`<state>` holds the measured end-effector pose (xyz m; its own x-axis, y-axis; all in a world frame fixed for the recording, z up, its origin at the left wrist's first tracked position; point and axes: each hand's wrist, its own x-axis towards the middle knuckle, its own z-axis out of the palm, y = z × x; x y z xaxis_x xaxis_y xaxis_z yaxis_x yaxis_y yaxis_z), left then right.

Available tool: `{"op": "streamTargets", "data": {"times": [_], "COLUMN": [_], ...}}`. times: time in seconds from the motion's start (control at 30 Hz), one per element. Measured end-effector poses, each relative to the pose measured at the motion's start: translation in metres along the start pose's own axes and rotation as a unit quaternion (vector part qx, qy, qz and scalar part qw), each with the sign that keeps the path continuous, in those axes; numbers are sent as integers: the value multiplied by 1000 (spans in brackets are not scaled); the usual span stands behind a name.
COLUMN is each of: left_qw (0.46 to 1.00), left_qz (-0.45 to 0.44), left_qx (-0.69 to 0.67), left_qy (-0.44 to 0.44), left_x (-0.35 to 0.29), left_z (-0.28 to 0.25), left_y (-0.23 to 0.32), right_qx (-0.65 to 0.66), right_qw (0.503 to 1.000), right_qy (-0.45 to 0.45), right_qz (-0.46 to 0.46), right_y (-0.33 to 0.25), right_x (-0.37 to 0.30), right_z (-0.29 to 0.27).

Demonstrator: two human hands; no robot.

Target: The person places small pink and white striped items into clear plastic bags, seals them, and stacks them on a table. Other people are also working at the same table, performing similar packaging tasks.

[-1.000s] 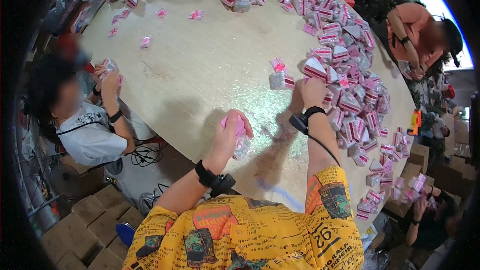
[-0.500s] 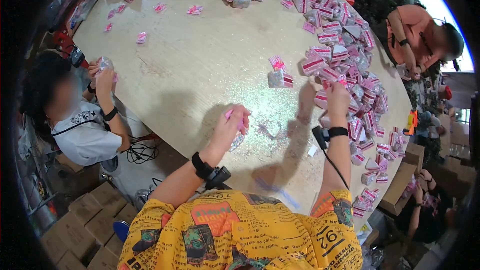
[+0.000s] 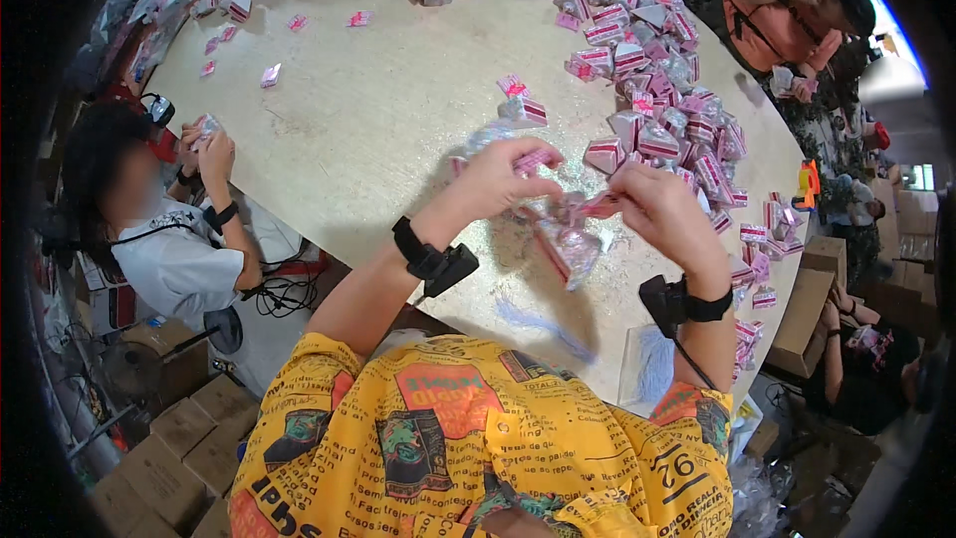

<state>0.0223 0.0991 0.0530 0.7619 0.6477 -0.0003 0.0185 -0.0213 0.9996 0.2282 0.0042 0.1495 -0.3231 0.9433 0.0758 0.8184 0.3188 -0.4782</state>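
Observation:
My right hand (image 3: pixel 665 214) pinches the gathered neck of a clear plastic bag (image 3: pixel 570 251), which hangs over the table. A wedge with pink and white stripes, like a cake slice, shows inside it. My left hand (image 3: pixel 498 179) is beside the bag's neck, its thumb and forefinger apart there. Its other fingers are curled round a small pink piece (image 3: pixel 538 159) with a shiny clear bag (image 3: pixel 480 142) by it, blurred and partly hidden. Just beyond lies another striped wedge bag (image 3: pixel 526 112), with a pink card (image 3: pixel 512 87) next to it.
A large pile of striped wedge bags (image 3: pixel 657 139) covers the table's right side; more line the far edge. Bluish strands (image 3: pixel 546 329) lie near me, more in a clear tray (image 3: pixel 649 367). A person in white (image 3: pixel 179 259) works at left. Another in orange (image 3: pixel 782 10) is far right.
My right hand has come from the pile toward the middle, bringing a wedge bag. My left hand has moved up and right to meet it. The view has shifted slightly.

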Motion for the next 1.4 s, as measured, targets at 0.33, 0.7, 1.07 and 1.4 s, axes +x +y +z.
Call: {"op": "streamTargets", "data": {"times": [0.33, 0.7, 1.07, 1.4], "left_qw": [973, 970, 959, 982], "left_qz": [-100, -78, -66, -45], "left_qx": [-152, -213, -266, -161], "left_qy": [-144, -83, -76, -83], "left_x": [-22, -36, -50, -50], "left_z": [66, 106, 113, 102], "left_y": [5, 11, 15, 25], "right_qx": [11, -134, -10, 234], "right_qw": [996, 934, 957, 933], "right_qy": [78, 306, 285, 268], "right_qz": [-39, -128, -57, 59], "right_y": [-26, -30, -37, -38], "right_x": [-31, -76, -80, -77], "right_z": [27, 55, 50, 51]}}
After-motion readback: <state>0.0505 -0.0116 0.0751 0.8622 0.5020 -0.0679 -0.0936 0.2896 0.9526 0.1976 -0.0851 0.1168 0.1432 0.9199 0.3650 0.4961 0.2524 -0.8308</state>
